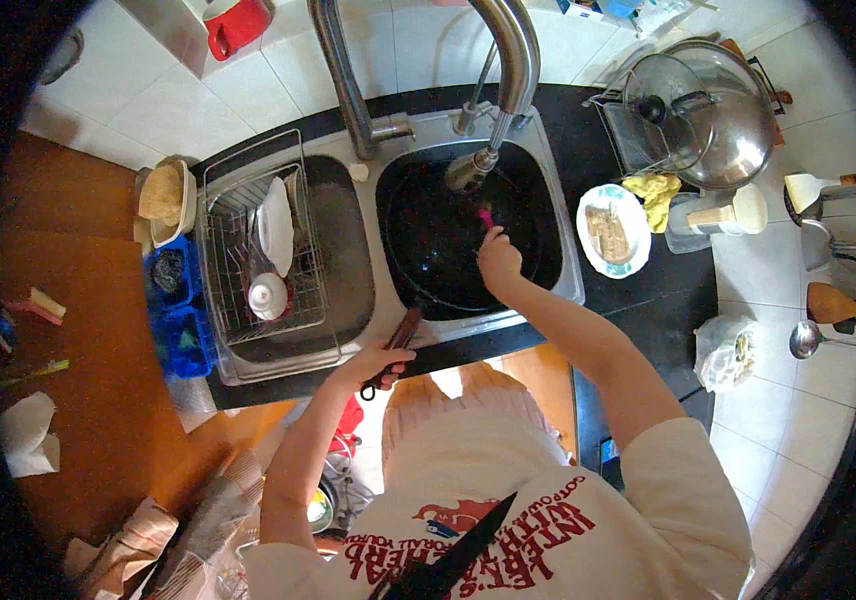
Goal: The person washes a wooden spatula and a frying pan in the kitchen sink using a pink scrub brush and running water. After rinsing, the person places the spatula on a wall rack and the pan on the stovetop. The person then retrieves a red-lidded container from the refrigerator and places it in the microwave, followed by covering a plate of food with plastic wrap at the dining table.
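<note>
A large black wok (435, 247) fills the right basin of a steel double sink (574, 281). Its brown handle (404, 328) juts over the front rim, and my left hand (377, 364) is wrapped around the end of it. In my right hand (501, 260) is a pink-handled tool (485, 218), pointing down into the wok. The tool's head is too dark to make out. Above the wok's far part hangs the faucet's spray head (467, 172); whether water runs is hard to tell.
A wire dish rack (248, 330) with a bowl (268, 296) occupies the left basin. On the right counter are an oval plate (639, 251) holding food, a yellow cloth (653, 199) and glass lids (743, 150). Blue baskets (206, 341) line the left side. Utensils hang at far right.
</note>
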`<move>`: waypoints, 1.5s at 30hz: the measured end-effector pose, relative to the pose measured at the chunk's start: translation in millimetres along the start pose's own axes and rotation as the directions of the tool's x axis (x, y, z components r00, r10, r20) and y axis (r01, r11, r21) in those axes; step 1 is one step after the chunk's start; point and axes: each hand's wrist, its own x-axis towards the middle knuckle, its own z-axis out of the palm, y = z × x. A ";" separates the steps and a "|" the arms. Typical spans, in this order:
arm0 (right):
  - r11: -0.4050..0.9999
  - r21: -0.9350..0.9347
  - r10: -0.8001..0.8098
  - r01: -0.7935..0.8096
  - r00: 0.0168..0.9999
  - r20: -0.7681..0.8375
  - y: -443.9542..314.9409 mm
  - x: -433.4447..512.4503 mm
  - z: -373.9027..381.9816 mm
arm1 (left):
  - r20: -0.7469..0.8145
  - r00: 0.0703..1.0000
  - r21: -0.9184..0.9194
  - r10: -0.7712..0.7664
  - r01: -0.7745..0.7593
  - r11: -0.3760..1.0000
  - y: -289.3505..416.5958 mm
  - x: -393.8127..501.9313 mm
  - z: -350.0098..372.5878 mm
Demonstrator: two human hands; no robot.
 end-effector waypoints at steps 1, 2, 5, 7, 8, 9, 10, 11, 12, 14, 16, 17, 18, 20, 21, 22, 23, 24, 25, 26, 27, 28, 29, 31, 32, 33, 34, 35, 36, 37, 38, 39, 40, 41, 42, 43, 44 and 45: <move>0.997 0.073 -0.041 0.040 0.999 0.017 -1.6 -7.4 -34.3 | -0.035 0.999 -0.005 0.018 -0.018 1.000 -4.9 -3.4 -2.9; 0.991 0.103 -0.094 0.089 0.994 0.050 8.2 -7.6 -48.1 | -0.019 0.999 0.004 0.041 -0.041 0.999 -8.2 -0.8 -7.0; 0.960 0.243 -0.163 0.136 0.982 0.094 42.1 -12.0 -70.4 | 0.012 0.999 0.030 0.039 -0.040 0.999 -0.6 0.1 -6.3; 0.920 0.371 -0.166 0.124 0.983 0.083 57.0 -16.6 -79.5 | 0.055 0.997 -0.286 0.048 -0.030 0.958 -2.5 12.9 -5.0; 0.894 0.433 -0.166 0.115 0.983 0.082 61.9 -19.5 -81.6 | 0.073 0.996 -0.437 0.047 -0.010 0.899 -7.5 19.9 -6.0; 0.878 0.478 -0.123 0.031 0.979 0.162 61.3 -20.6 -86.2 | 0.265 0.956 -0.635 0.125 0.076 0.769 -19.0 36.0 -12.4; 0.853 0.518 -0.138 0.069 0.986 0.096 64.7 -25.2 -82.8 | 0.300 0.944 -0.762 0.138 0.151 0.629 -19.0 43.4 -8.8; 0.842 0.539 -0.123 0.038 0.985 0.124 70.7 -32.2 -79.5 | 0.481 0.831 -0.811 0.280 0.300 0.503 -26.4 55.2 -5.4; 0.819 0.573 -0.126 0.021 0.981 0.144 70.1 -37.1 -80.2 | 0.581 0.685 -0.811 0.439 0.446 0.378 -25.3 53.1 1.5; 0.773 0.634 -0.115 -0.008 0.982 0.152 90.6 -46.5 -70.8 | 0.561 0.717 -0.824 0.413 0.439 0.357 -24.0 53.2 21.4; 0.720 0.693 -0.107 -0.023 0.984 0.144 101.1 -57.1 -67.0 | 0.470 0.813 -0.832 0.344 0.279 0.479 1.6 32.8 47.1; 0.698 0.715 -0.089 -0.034 0.987 0.133 107.1 -61.3 -69.8 | 0.468 0.819 -0.839 0.331 0.294 0.458 12.1 24.3 58.7; 0.672 0.739 -0.073 -0.041 0.990 0.121 112.1 -64.6 -70.9 | 0.462 0.827 -0.847 0.320 0.305 0.436 21.7 15.6 69.4; 0.629 0.777 -0.050 0.018 0.999 0.017 119.2 -67.8 -60.0 | 0.397 0.873 -0.844 0.284 0.226 0.486 36.2 3.6 84.5; 0.619 0.786 -0.029 -0.010 0.999 0.035 118.5 -68.1 -61.2 | 0.330 0.907 -0.821 0.263 0.138 0.554 40.4 -1.8 89.8; 0.597 0.802 -0.030 0.005 0.999 0.016 121.5 -69.5 -60.6 | 0.262 0.935 -0.781 0.239 0.060 0.622 46.0 -7.6 99.1; 0.542 0.839 -0.025 0.044 0.999 -0.036 121.1 -69.1 -55.8 | 0.152 0.959 -0.647 0.240 -0.087 0.757 52.6 -15.8 110.5; 0.490 0.868 -0.010 0.083 0.996 -0.089 122.5 -68.7 -53.8 | 0.086 0.966 -0.604 0.243 -0.143 0.784 54.1 -19.9 118.5; 0.471 0.878 -0.006 0.081 0.996 -0.089 121.9 -68.2 -51.8 | 0.020 0.968 -0.556 0.249 -0.196 0.808 54.6 -23.6 124.9; 0.451 0.889 -0.001 0.079 0.996 -0.088 119.8 -67.7 -50.0 | -0.045 0.965 -0.502 0.257 -0.244 0.829 55.2 -28.0 132.1; 0.433 0.898 0.003 0.075 0.996 -0.085 118.4 -68.5 -50.0 | -0.151 0.956 -0.418 0.253 -0.293 0.860 54.9 -34.3 145.0; 0.428 0.903 -0.001 0.030 0.999 -0.033 117.5 -68.6 -54.3 | -0.253 0.933 -0.329 0.256 -0.332 0.884 53.9 -40.0 159.4; 0.423 0.906 -0.005 -0.015 1.000 0.019 116.4 -68.8 -59.1 | -0.351 0.898 -0.235 0.265 -0.359 0.903 52.7 -45.2 168.9; 0.409 0.912 -0.007 -0.041 0.999 0.048 117.1 -69.8 -63.4 | -0.401 0.870 -0.180 0.287 -0.382 0.907 48.8 -51.0 176.7; 0.397 0.918 -0.006 -0.017 1.000 0.022 117.1 -69.1 -63.7 | -0.425 0.855 -0.151 0.298 -0.392 0.908 48.5 -54.1 180.0; 0.387 0.922 -0.008 0.009 1.000 -0.007 117.3 -68.4 -64.2 | -0.450 0.836 -0.125 0.312 -0.405 0.906 48.8 -57.0 186.1; 0.383 0.924 -0.003 -0.001 1.000 0.003 117.3 -68.2 -65.3 | -0.457 0.827 -0.093 0.326 -0.410 0.907 46.8 -56.4 189.0; 0.378 0.926 0.003 -0.012 1.000 0.012 116.9 -68.3 -66.7 | -0.463 0.818 -0.061 0.341 -0.413 0.909 44.6 -56.3 191.5; 0.377 0.926 0.010 -0.023 1.000 0.021 117.2 -67.7 -67.9 | -0.465 0.810 -0.030 0.357 -0.417 0.909 43.3 -55.1 193.8; 0.370 0.929 0.004 -0.025 1.000 0.026 117.1 -67.0 -68.5 | -0.443 0.823 -0.045 0.354 -0.415 0.909 44.1 -56.5 198.0; 0.363 0.931 -0.001 -0.028 1.000 0.031 116.9 -66.3 -69.0 | -0.442 0.818 -0.040 0.368 -0.428 0.903 44.1 -57.1 200.3; 0.358 0.933 -0.006 -0.032 0.999 0.037 117.5 -66.7 -69.8 | -0.441 0.813 -0.037 0.380 -0.440 0.897 43.0 -57.5 202.7; 0.356 0.934 -0.004 -0.027 1.000 0.031 118.1 -67.2 -70.9 | -0.439 0.808 -0.033 0.392 -0.451 0.892 42.0 -57.6 204.0; 0.354 0.935 -0.002 -0.022 1.000 0.024 118.7 -67.9 -72.4 | -0.449 0.805 -0.034 0.388 -0.449 0.893 41.0 -57.3 204.4; 0.355 0.935 0.000 -0.016 1.000 0.017 119.2 -68.1 -73.3 | -0.458 0.802 -0.036 0.384 -0.448 0.893 39.8 -56.6 204.2; 0.354 0.935 0.002 -0.017 1.000 0.017 119.3 -68.5 -73.2 | -0.467 0.798 -0.037 0.380 -0.447 0.894 39.1 -55.9 204.1; 0.353 0.936 0.004 -0.017 1.000 0.017 119.3 -69.3 -73.0 | -0.456 0.802 -0.035 0.386 -0.449 0.893 38.7 -55.5 204.4; 0.351 0.936 0.007 -0.020 1.000 0.018 120.0 -70.5 -72.9 | -0.444 0.806 -0.031 0.391 -0.450 0.892 38.9 -55.4 205.8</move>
